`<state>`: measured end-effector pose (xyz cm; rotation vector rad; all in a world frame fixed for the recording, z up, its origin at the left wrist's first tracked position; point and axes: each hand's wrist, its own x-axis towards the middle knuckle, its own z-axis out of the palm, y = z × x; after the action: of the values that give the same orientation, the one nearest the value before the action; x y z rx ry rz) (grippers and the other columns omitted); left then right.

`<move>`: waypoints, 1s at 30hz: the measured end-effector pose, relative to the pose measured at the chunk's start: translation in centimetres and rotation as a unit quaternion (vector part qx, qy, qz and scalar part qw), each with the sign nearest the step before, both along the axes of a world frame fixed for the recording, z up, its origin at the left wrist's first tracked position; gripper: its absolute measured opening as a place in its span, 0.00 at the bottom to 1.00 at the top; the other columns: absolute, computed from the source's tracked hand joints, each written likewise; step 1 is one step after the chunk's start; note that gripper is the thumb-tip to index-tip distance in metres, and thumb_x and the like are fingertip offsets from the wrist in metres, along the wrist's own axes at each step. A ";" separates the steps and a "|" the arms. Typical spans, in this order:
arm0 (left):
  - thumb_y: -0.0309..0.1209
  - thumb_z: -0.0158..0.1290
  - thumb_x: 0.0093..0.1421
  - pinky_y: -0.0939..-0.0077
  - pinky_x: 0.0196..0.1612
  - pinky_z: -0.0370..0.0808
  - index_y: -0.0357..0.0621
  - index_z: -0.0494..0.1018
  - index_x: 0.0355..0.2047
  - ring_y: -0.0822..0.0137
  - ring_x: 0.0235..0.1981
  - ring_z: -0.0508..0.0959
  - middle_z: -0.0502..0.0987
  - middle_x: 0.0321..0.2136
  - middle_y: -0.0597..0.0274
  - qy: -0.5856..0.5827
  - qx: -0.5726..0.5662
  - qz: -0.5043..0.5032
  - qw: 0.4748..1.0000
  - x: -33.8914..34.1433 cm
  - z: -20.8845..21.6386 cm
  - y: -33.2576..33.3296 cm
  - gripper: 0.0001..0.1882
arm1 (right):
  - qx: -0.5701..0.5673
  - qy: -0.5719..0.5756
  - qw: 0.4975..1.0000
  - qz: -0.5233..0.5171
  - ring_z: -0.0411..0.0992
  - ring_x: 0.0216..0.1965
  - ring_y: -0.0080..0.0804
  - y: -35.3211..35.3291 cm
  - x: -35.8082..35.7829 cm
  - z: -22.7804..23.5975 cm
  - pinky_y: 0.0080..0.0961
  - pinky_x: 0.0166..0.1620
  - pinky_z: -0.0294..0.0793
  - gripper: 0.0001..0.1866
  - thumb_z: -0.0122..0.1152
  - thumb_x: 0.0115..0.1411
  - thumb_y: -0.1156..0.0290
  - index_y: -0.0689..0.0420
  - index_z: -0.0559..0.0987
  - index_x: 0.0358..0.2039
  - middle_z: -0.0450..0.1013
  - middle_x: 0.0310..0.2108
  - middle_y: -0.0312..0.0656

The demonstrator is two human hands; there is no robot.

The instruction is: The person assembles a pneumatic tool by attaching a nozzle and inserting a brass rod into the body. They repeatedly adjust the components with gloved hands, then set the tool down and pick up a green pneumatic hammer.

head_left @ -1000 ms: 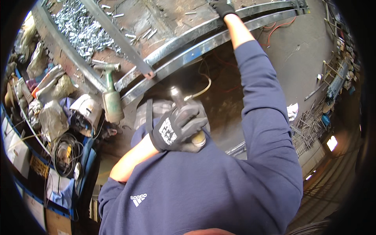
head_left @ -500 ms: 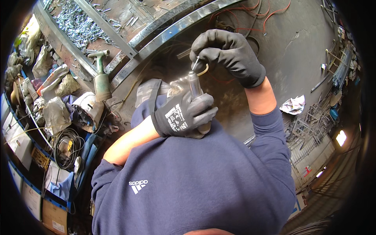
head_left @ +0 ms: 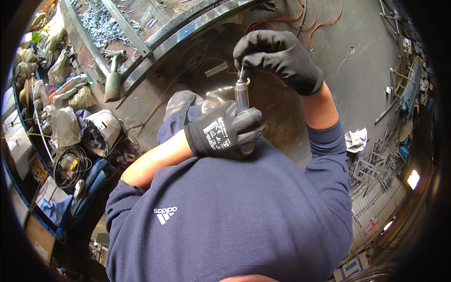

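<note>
Both my hands wear black coated gloves. Low in front of my chest, my left hand (head_left: 228, 130) is wrapped around a silver, cylindrical metal tool (head_left: 242, 96) that stands nearly upright with its narrow nose up. A thin metal pin (head_left: 242, 73) rises from the nose. Above it, the bent fingers of my right hand (head_left: 277, 56) pinch the pin's upper end, which they partly hide. A small pale curved piece (head_left: 248, 81) shows beside the nose. Whether the pin sits inside the tool or only touches it, I cannot tell.
A green rivet gun (head_left: 113, 80) stands by the galvanized metal frame (head_left: 164, 49) at the upper left. Loose rivets (head_left: 101, 23) lie heaped behind it. Bags and a coiled cable (head_left: 72, 164) crowd the left side. Red hoses (head_left: 300, 23) and crumpled paper (head_left: 356, 140) lie on the floor.
The view has shifted, so the frame and rivet gun appear further left. The tool now stands more upright, and my right hand still pinches the pin above its nose.
</note>
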<state>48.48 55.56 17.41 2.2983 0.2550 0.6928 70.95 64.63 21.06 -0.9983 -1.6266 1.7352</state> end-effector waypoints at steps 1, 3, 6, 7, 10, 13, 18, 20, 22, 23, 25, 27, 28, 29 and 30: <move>0.37 0.67 0.48 0.62 0.32 0.79 0.40 0.79 0.44 0.59 0.32 0.77 0.73 0.45 0.57 -0.002 0.003 0.006 1.000 0.4 0.1 -0.7 0.24 | -0.011 0.007 1.000 0.013 0.79 0.40 0.26 -0.5 0.4 0.1 0.25 0.46 0.81 0.07 0.62 0.69 0.79 0.66 0.82 0.45 0.81 0.39 0.40; 0.37 0.67 0.48 0.62 0.32 0.79 0.40 0.79 0.43 0.59 0.32 0.77 0.72 0.44 0.57 -0.004 0.005 0.011 1.000 1.2 0.3 -2.0 0.23 | 0.033 -0.011 0.999 0.040 0.80 0.40 0.26 -1.6 1.3 0.3 0.25 0.46 0.81 0.07 0.63 0.69 0.78 0.66 0.82 0.45 0.81 0.39 0.40; 0.37 0.66 0.50 0.63 0.31 0.79 0.41 0.79 0.42 0.60 0.31 0.77 0.71 0.43 0.58 -0.011 0.027 0.025 0.999 2.1 0.4 -3.3 0.21 | 0.005 0.001 0.999 0.043 0.80 0.40 0.26 -2.4 2.1 0.4 0.25 0.46 0.81 0.08 0.64 0.68 0.78 0.66 0.83 0.46 0.81 0.39 0.40; 0.37 0.66 0.50 0.64 0.31 0.78 0.41 0.79 0.42 0.60 0.31 0.76 0.71 0.42 0.58 -0.014 0.033 0.027 0.999 2.4 0.5 -3.7 0.20 | 0.038 -0.012 0.998 0.051 0.80 0.40 0.26 -2.7 2.4 0.6 0.25 0.46 0.81 0.08 0.65 0.68 0.78 0.65 0.83 0.46 0.81 0.39 0.40; 0.37 0.65 0.50 0.65 0.30 0.78 0.41 0.78 0.40 0.61 0.30 0.76 0.71 0.41 0.58 -0.021 0.044 0.033 0.998 2.9 0.9 -4.4 0.19 | 0.067 -0.008 0.996 0.054 0.81 0.40 0.29 -3.0 2.8 1.4 0.27 0.46 0.82 0.08 0.67 0.66 0.75 0.63 0.84 0.44 0.82 0.40 0.40; 0.36 0.64 0.50 0.65 0.29 0.77 0.42 0.77 0.37 0.61 0.29 0.75 0.70 0.39 0.59 -0.023 0.045 0.036 0.998 3.2 1.3 -4.7 0.16 | 0.061 -0.028 0.995 0.075 0.81 0.40 0.27 -3.0 3.1 2.3 0.26 0.45 0.82 0.06 0.67 0.66 0.75 0.63 0.84 0.42 0.82 0.38 0.38; 0.34 0.64 0.50 0.65 0.28 0.77 0.42 0.75 0.32 0.61 0.28 0.75 0.69 0.36 0.59 -0.026 0.041 0.028 0.998 3.4 1.8 -4.5 0.13 | 0.009 -0.051 0.992 0.111 0.79 0.41 0.21 -2.0 3.3 3.5 0.23 0.46 0.80 0.07 0.68 0.67 0.77 0.63 0.85 0.44 0.81 0.37 0.33; 0.34 0.64 0.50 0.65 0.28 0.77 0.42 0.75 0.32 0.61 0.27 0.75 0.70 0.36 0.59 -0.026 0.037 0.030 0.999 3.4 1.9 -4.4 0.13 | 0.015 -0.071 0.989 0.125 0.79 0.42 0.21 -1.6 3.1 3.7 0.22 0.48 0.80 0.09 0.69 0.66 0.78 0.62 0.85 0.46 0.82 0.40 0.34; 0.34 0.64 0.49 0.65 0.28 0.78 0.42 0.75 0.32 0.61 0.27 0.76 0.70 0.36 0.59 -0.024 0.031 0.033 0.999 3.2 1.9 -4.3 0.13 | 0.041 -0.063 0.990 0.119 0.79 0.40 0.22 -1.5 2.8 3.7 0.24 0.47 0.80 0.07 0.68 0.66 0.77 0.62 0.85 0.44 0.82 0.37 0.34; 0.34 0.64 0.49 0.66 0.28 0.78 0.42 0.76 0.32 0.62 0.27 0.76 0.70 0.36 0.59 -0.021 0.028 0.035 0.999 3.2 2.0 -4.3 0.13 | 0.056 -0.072 0.989 0.118 0.79 0.38 0.22 -1.5 2.7 3.8 0.24 0.46 0.80 0.06 0.68 0.66 0.76 0.63 0.85 0.42 0.81 0.35 0.34; 0.34 0.64 0.49 0.65 0.28 0.79 0.43 0.76 0.32 0.61 0.27 0.76 0.71 0.36 0.59 -0.011 0.029 0.039 0.999 3.0 2.1 -4.3 0.13 | 0.062 -0.068 0.986 0.140 0.79 0.38 0.23 -1.4 2.4 3.9 0.24 0.46 0.80 0.06 0.68 0.66 0.75 0.62 0.86 0.42 0.82 0.35 0.35; 0.34 0.64 0.49 0.65 0.28 0.79 0.43 0.76 0.32 0.61 0.28 0.77 0.71 0.37 0.58 0.000 0.036 0.039 0.999 2.9 2.3 -4.2 0.13 | 0.073 -0.080 0.980 0.165 0.80 0.38 0.24 -1.3 2.2 4.1 0.25 0.46 0.81 0.07 0.68 0.66 0.75 0.61 0.86 0.43 0.83 0.36 0.36; 0.35 0.64 0.49 0.65 0.28 0.79 0.43 0.76 0.32 0.61 0.28 0.77 0.71 0.38 0.58 -0.004 0.046 0.041 0.998 2.9 2.4 -4.1 0.13 | 0.082 -0.091 0.976 0.178 0.80 0.38 0.24 -1.4 2.2 4.3 0.25 0.46 0.81 0.07 0.68 0.66 0.74 0.61 0.86 0.43 0.83 0.36 0.37; 0.35 0.65 0.49 0.65 0.28 0.79 0.43 0.77 0.32 0.60 0.29 0.78 0.72 0.38 0.57 -0.009 0.056 0.044 0.997 2.9 2.4 -4.0 0.13 | 0.090 -0.102 0.972 0.190 0.80 0.38 0.24 -1.4 2.1 4.5 0.25 0.46 0.81 0.08 0.68 0.66 0.74 0.61 0.86 0.44 0.84 0.36 0.37; 0.36 0.65 0.49 0.65 0.28 0.79 0.43 0.77 0.32 0.60 0.29 0.78 0.72 0.39 0.56 -0.012 0.064 0.043 0.997 2.9 2.4 -3.9 0.14 | 0.113 -0.116 0.967 0.195 0.80 0.38 0.25 -1.4 2.2 4.8 0.25 0.46 0.81 0.07 0.67 0.67 0.74 0.61 0.86 0.44 0.84 0.35 0.37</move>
<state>51.36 51.67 19.83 2.4108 0.3070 0.8012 73.12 63.22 25.83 -0.8346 -2.2400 1.6642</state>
